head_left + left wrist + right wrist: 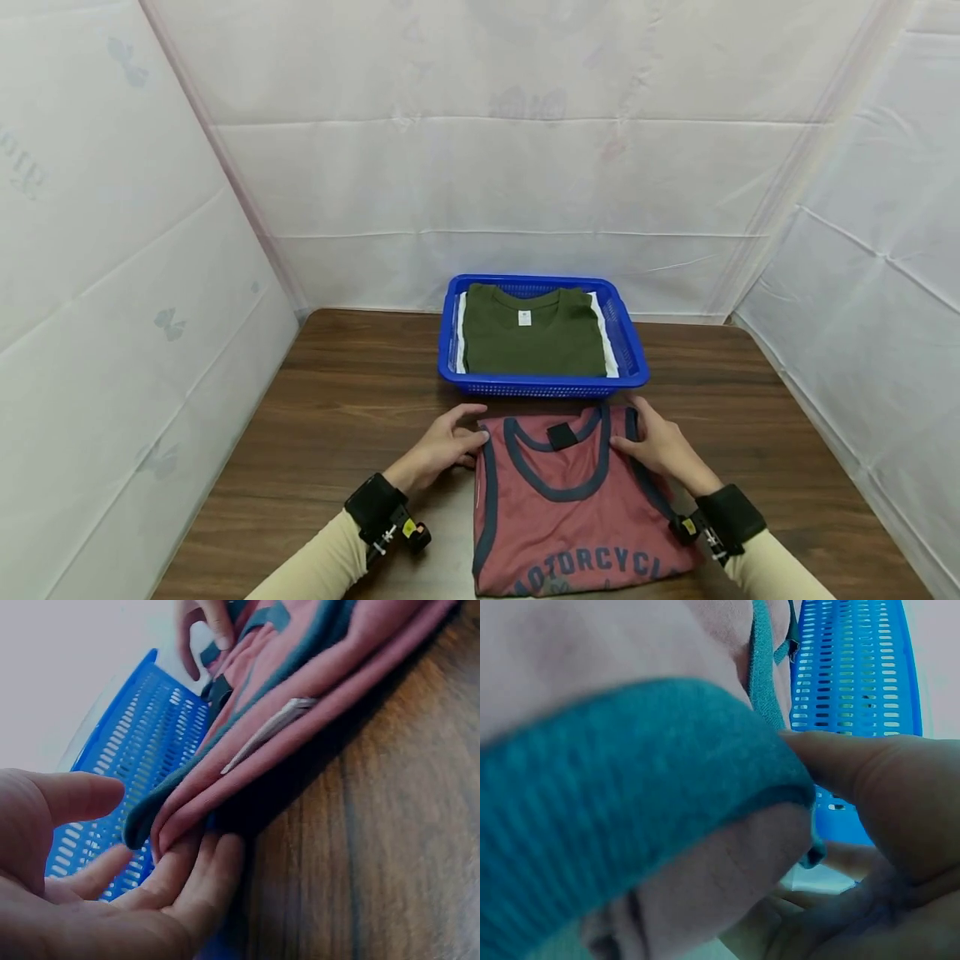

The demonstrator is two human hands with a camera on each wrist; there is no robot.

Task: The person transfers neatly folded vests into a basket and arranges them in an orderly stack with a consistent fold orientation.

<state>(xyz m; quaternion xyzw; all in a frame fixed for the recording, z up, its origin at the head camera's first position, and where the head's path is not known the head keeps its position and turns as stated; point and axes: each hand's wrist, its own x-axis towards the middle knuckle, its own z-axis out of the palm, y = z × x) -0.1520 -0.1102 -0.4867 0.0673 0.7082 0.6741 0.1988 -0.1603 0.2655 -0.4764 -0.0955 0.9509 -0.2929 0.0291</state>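
A folded red tank top (570,508) with dark blue trim and printed letters lies on the wooden table, near the front edge. My left hand (442,450) is at its top left corner. In the left wrist view the fingers (187,877) lie straight under the tank top's (315,697) edge, with the thumb raised clear of the cloth. My right hand (660,446) holds the top right corner. Its thumb (870,787) presses on the trim of the tank top (630,750), with the fingers curled beneath.
A blue plastic basket (543,385) stands just behind the tank top. In it lies a folded olive green shirt (532,337) on top of a white garment (611,354). White sheeting walls the brown table (337,400) on three sides.
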